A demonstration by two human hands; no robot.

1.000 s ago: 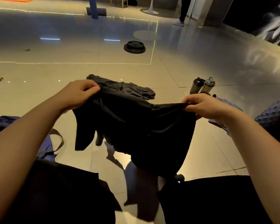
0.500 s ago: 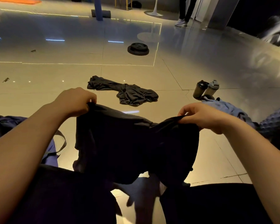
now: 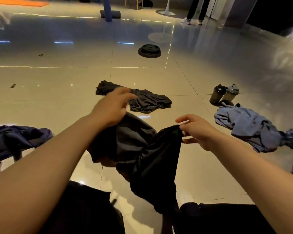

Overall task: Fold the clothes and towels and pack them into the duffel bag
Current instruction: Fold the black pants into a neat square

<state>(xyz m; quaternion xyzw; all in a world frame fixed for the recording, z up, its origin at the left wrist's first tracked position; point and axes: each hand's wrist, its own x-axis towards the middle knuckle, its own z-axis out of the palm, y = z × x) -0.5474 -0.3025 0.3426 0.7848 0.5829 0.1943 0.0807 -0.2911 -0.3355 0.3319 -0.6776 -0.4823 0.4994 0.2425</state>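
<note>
Surroundings are shown first: a crumpled dark garment (image 3: 139, 98) lies on the glossy tiled floor (image 3: 57, 102) beyond the hands, a rumpled blue garment (image 3: 245, 125) lies to the right, and two shaker bottles (image 3: 224, 94) stand just behind it. A navy duffel bag (image 3: 15, 142) is seen at the left edge, partly cut off by the frame and partly hidden behind the left forearm. A black weight plate (image 3: 149, 51) rests farther out on the floor, and a blue post (image 3: 107, 9) and the legs of a standing person (image 3: 195, 10) are visible at the far end; an orange mat (image 3: 19, 1) is cut by the top edge. Bare floor is seen between the held cloth and the crumpled dark garment, and a wide stretch of floor lies open to the left of it. A black garment (image 3: 142, 152) is held up in the middle foreground, draped downward between the person's dark-clad knees, with part of the floor hidden behind it. The left hand (image 3: 112, 107) is blurred; it lies against the upper left of the cloth with fingers extended forward, and whether the cloth is gripped cannot be told. The right hand (image 3: 195, 130) pinches the upper right edge of the cloth between thumb and fingers. Both forearms are extended forward from the bottom corners of the view.
</note>
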